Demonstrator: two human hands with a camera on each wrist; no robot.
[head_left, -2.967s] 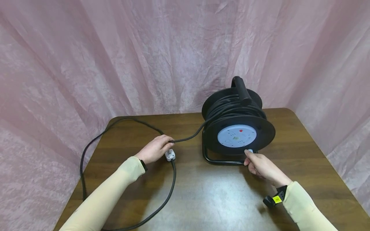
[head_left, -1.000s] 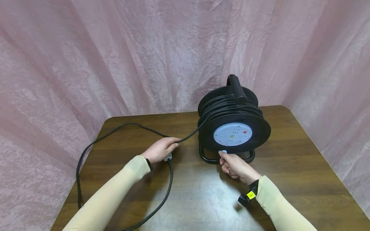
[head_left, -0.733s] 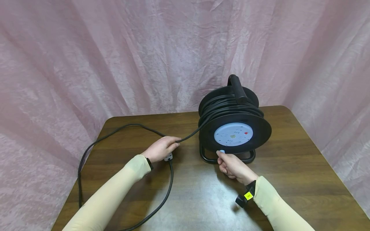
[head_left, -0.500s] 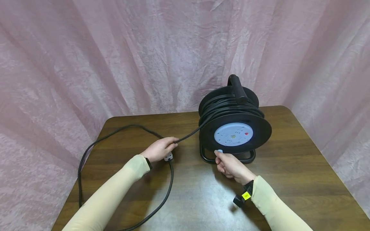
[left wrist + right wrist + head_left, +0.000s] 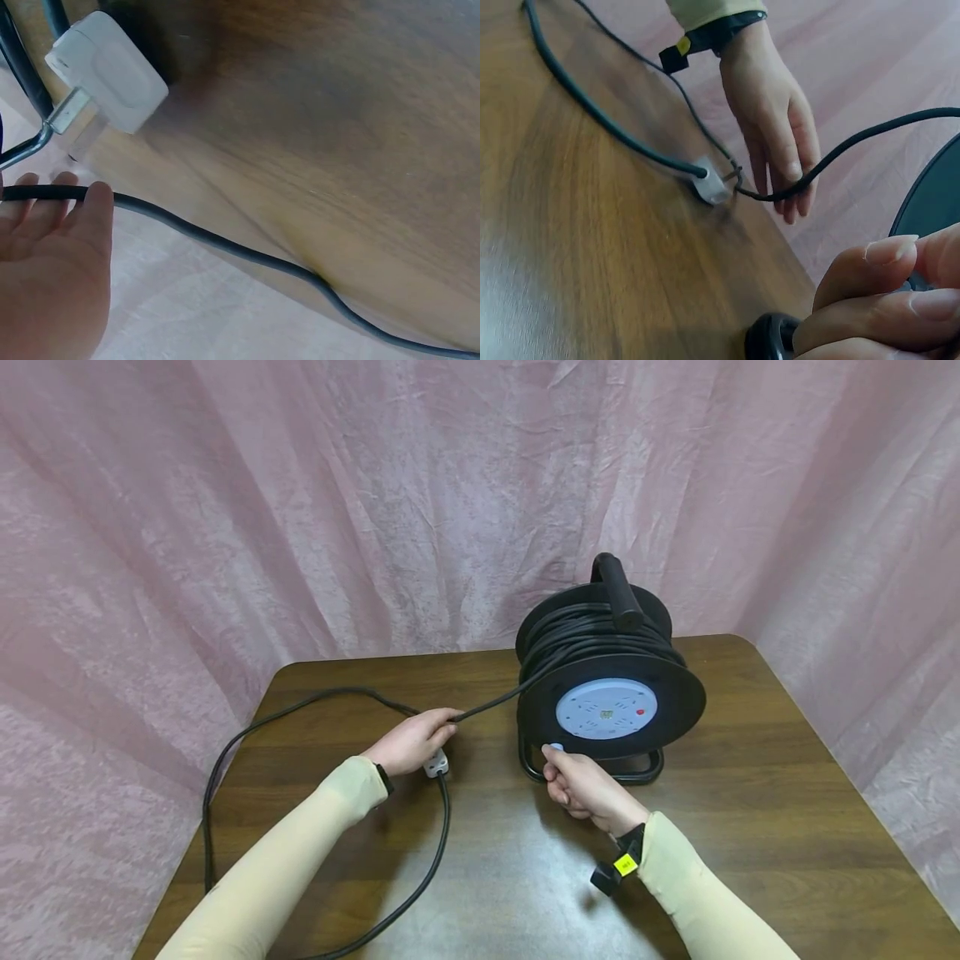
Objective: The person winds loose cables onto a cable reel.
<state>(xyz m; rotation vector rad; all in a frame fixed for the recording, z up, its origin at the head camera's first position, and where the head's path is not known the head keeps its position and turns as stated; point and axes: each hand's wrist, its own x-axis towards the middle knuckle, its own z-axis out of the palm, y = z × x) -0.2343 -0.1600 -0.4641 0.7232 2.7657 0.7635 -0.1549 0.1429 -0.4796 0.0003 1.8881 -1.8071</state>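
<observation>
A black cable reel (image 5: 678, 706) stands on its tube frame at the back right, with a pale blue socket panel (image 5: 607, 708) on its front. Below that panel, my right hand (image 5: 588, 789) pinches the small pale winding knob (image 5: 557, 747) between thumb and curled fingers. My left hand (image 5: 408, 745) holds the black cable (image 5: 491, 702), which runs from its fingertips up to the drum. In the left wrist view the cable crosses the fingers (image 5: 94, 217). A white plug (image 5: 436, 766) on the cable's end lies close by the left hand, partly hidden by it.
Loose cable loops over the left side of the wooden table (image 5: 525, 893) and past its front edge. The reel's carrying handle (image 5: 619, 593) rises at the top. A pink curtain (image 5: 450, 510) hangs behind the table and along its sides.
My right hand has carried the knob leftward along the bottom, turning the reel's front clockwise; the red dot has moved round to the right. My left hand has shifted slightly, still holding the cable.
</observation>
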